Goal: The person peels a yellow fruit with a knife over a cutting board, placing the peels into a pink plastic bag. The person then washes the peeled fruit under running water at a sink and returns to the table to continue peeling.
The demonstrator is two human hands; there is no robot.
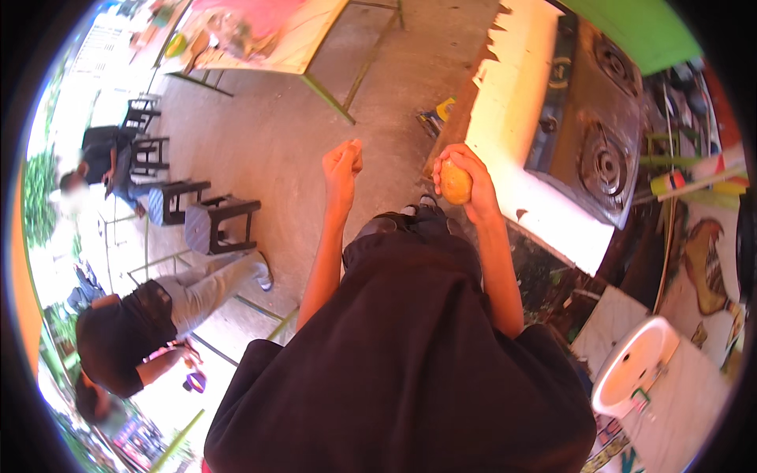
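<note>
My right hand [473, 183] is wrapped around a yellow-orange oval fruit [455, 182], which looks like a mango. It is held up in front of me, with the white counter beyond it on the right. My left hand [343, 162] is raised at about the same height and curled into a fist above the concrete floor. Nothing shows between its fingers, though the inside of the fist is hidden. The two hands are apart.
A gas stove [591, 118] sits on the white counter [568, 239] at right. Nearer on that side is a washbasin [633, 366]. A wooden table [290, 56] bears several items ahead. Plastic stools [222, 222] and two people [109, 340] are at left.
</note>
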